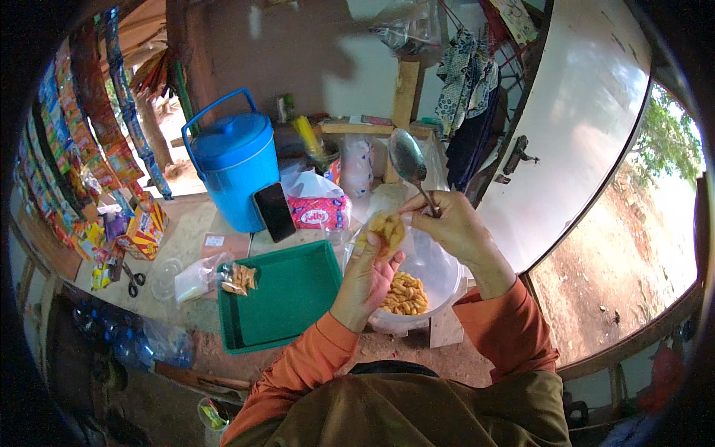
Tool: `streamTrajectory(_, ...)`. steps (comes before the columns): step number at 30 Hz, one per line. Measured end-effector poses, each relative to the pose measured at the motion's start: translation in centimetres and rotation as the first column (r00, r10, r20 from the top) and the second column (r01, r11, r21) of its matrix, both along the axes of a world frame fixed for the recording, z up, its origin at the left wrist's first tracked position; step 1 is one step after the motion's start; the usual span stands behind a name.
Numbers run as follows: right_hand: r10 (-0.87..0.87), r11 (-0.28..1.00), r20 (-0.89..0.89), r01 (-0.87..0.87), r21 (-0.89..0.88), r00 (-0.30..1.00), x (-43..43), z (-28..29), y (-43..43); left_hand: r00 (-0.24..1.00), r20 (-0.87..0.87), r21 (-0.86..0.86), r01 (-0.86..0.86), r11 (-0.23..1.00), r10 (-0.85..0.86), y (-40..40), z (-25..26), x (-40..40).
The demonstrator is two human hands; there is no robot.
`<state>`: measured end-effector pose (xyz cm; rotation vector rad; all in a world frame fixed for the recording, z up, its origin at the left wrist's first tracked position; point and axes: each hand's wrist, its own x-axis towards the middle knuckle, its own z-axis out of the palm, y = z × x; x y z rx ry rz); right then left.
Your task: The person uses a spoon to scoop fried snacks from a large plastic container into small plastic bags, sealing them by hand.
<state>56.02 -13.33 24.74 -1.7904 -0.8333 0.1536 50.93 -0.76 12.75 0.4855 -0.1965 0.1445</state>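
My left hand holds a small clear plastic bag with yellowish snack pieces in it, raised above a round translucent tub. With my right hand I grip a metal spoon, its bowl pointing up, while the fingertips touch the bag's edge. Fried snack pieces lie in the tub below. To the left, a green plastic tray bears one small filled bag of snacks near its upper left corner. A pack of clear plastic bags lies beside the tray and partly touches its edge.
A blue cooler jug stands behind the tray, with a smartphone leaning against it. Nearby are a pink tissue pack, scissors, a clear round lid and a snack box. Sachet strips hang left; a white door stands right.
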Motion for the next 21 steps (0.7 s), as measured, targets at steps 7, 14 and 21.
streamTrajectory(7,0.093,0.992,-0.049,-0.097,-0.085,0.994,1.2,0.5,-1.2,0.999,0.017,0.501,0.019,0.865,-0.031,2.1,2.6,-1.1)
streamTrajectory(14,0.029,0.999,0.013,-0.029,-0.044,0.999,0.5,0.1,-1.3,1.000,0.000,0.695,-0.010,0.719,0.014,2.9,3.2,-0.6)
streamTrajectory(21,0.028,0.992,-0.140,-0.045,-0.117,0.990,1.5,-2.7,-1.9,0.998,0.065,0.711,-0.029,0.703,-0.025,2.5,2.9,-0.3)
